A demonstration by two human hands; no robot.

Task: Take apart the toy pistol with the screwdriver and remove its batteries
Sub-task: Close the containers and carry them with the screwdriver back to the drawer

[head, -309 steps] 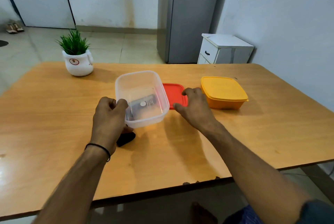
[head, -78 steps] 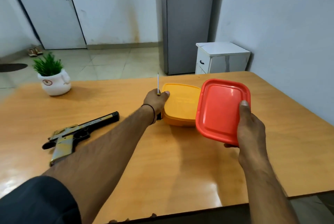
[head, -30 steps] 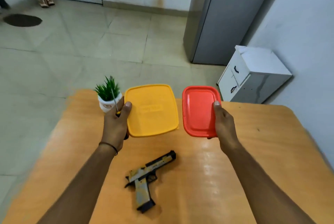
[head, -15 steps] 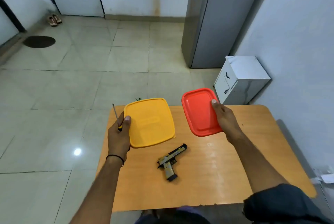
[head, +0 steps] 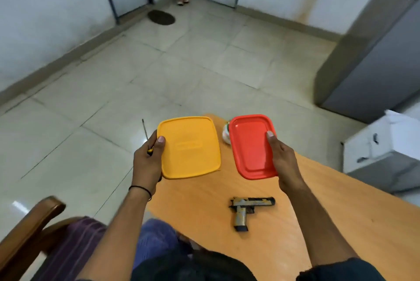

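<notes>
The toy pistol [head: 248, 209], black with worn gold patches, lies flat on the wooden table [head: 341, 224], barrel to the right and grip toward me. My left hand [head: 146, 162] is raised above the table's left edge and holds a yellow lidded container [head: 189, 146] together with the screwdriver [head: 145, 133], whose thin shaft sticks up past my fingers. My right hand [head: 283, 159] holds a red lidded container [head: 251, 145] up, above and beyond the pistol. Both containers are tilted toward me. No batteries are visible.
A small white plant pot [head: 225, 135] peeks out between the two containers at the table's far corner. A wooden chair [head: 29, 226] with a striped cushion stands at the lower left. A white cabinet [head: 386, 144] and a grey fridge [head: 372, 53] are on the right.
The view has swung and tilted, so the table now sits lower right and a chair appears at left. Both hands keep the containers raised; the pistol stays on the table.
</notes>
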